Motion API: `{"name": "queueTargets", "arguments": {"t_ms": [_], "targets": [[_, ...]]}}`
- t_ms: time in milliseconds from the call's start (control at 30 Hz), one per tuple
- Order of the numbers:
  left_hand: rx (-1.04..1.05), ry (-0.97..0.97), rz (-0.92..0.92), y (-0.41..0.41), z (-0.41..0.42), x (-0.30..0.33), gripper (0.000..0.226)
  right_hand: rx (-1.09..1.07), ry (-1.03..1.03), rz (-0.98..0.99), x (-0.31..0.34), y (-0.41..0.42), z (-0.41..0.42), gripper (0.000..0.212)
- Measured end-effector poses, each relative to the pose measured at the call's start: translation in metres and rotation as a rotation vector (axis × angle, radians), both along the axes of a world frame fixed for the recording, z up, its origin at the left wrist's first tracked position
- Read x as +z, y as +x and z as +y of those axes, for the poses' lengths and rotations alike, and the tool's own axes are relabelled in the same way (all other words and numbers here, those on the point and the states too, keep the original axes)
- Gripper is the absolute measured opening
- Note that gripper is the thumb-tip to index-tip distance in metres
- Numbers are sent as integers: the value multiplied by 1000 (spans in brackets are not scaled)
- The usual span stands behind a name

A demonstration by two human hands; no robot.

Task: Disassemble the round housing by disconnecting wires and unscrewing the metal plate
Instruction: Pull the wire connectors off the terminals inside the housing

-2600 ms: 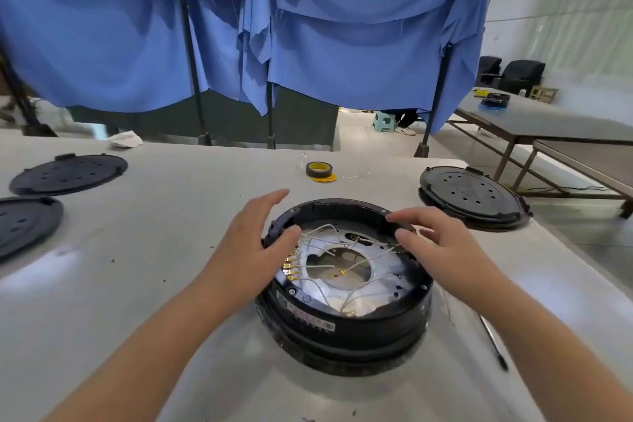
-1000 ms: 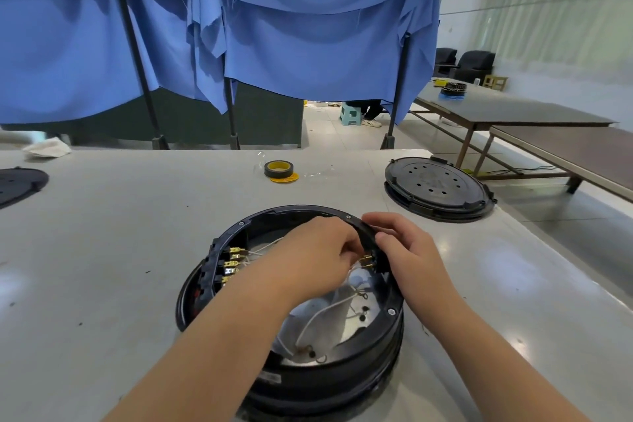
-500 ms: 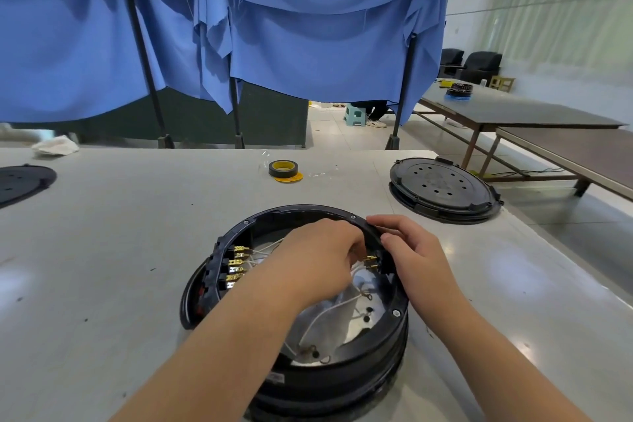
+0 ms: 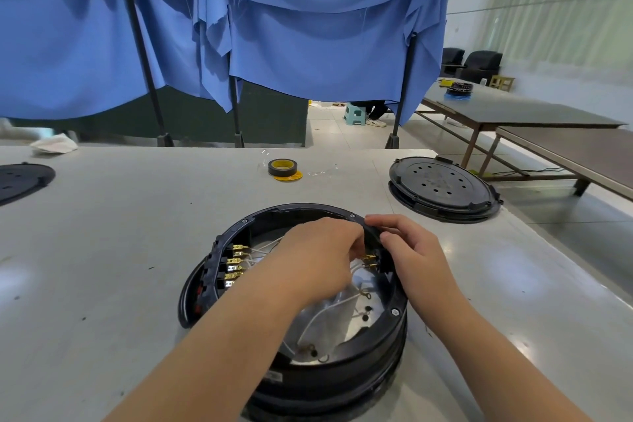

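Only the head cam here: the round housing (image 4: 294,329) sits on the grey table (image 4: 102,233) right in front. Left hand (image 4: 318,260) is curled inside, apparently pinching a brass terminal (image 4: 370,259) on the right wall, though the grip's hidden. Right hand (image 4: 411,250) is loosely curled, steadying the rim. Left-side connectors (image 4: 236,264) still plugged, metal plate (image 4: 342,319) still in, so early days I'd say.
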State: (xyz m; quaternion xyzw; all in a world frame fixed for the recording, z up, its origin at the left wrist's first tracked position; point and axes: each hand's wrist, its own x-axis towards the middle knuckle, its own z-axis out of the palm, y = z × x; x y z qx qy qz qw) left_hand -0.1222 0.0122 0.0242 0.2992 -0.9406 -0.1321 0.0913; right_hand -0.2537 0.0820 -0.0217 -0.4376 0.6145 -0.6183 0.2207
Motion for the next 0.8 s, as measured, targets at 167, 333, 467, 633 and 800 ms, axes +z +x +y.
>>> {"name": "queueTargets", "arguments": {"t_ms": [167,333,467,633,800], "targets": [[-7,-85,-9,-1,1,0,13,5,-14,-7,0,0,0,31],[26,-53,-20,-2,1,-1,16,2,-8,1,-1,0,-1,31],[8,-109,23,-1,1,-1,14,0,-6,-2,-2,0,-1,31],[5,-134,14,-3,0,-2,16,1,-4,-18,-1,0,0,31],[15,-104,-25,-5,0,-1,17,0,-7,-12,0,0,-1,31]]}}
